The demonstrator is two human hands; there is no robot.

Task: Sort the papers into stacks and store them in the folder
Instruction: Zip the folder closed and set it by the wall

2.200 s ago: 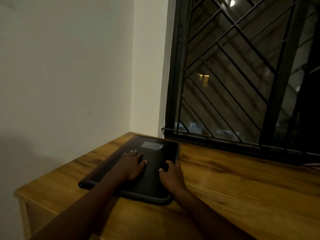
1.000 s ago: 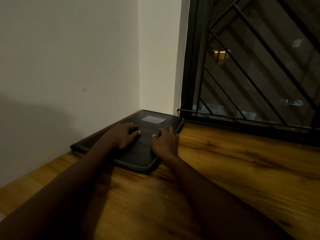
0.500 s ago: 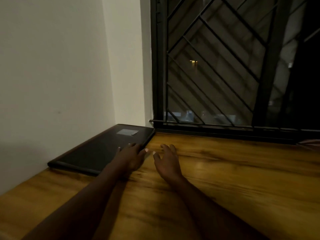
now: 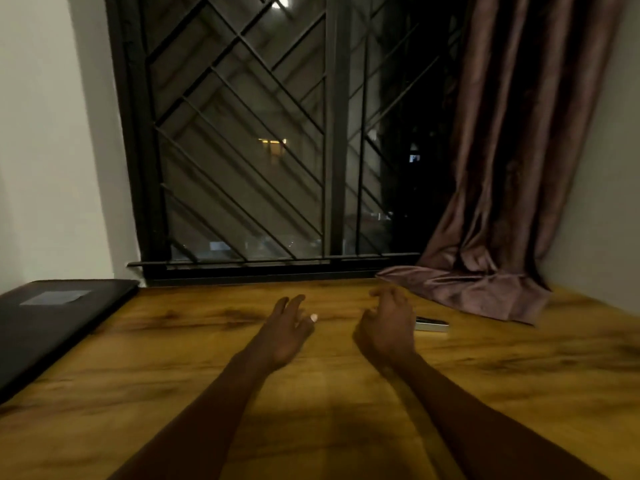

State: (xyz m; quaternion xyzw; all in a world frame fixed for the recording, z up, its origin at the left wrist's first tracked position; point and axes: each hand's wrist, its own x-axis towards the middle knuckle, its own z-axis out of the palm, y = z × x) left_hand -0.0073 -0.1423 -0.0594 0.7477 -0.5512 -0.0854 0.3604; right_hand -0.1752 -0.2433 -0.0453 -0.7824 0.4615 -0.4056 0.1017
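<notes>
A black closed folder (image 4: 52, 317) with a grey label lies flat at the table's far left corner, against the wall. My left hand (image 4: 284, 330) hovers over the middle of the wooden table (image 4: 207, 375), fingers relaxed, holding nothing. My right hand (image 4: 388, 327) hovers beside it, fingers loosely curled and empty. Both hands are well to the right of the folder. No loose papers are in view.
A small flat silvery object (image 4: 433, 324) lies just right of my right hand. A brown curtain (image 4: 502, 202) drapes onto the table at the back right. A barred window (image 4: 270, 150) runs along the far edge.
Both hands have left the folder and moved right over the bare table. The view has swung right, bringing the curtain and the small silvery object into sight.
</notes>
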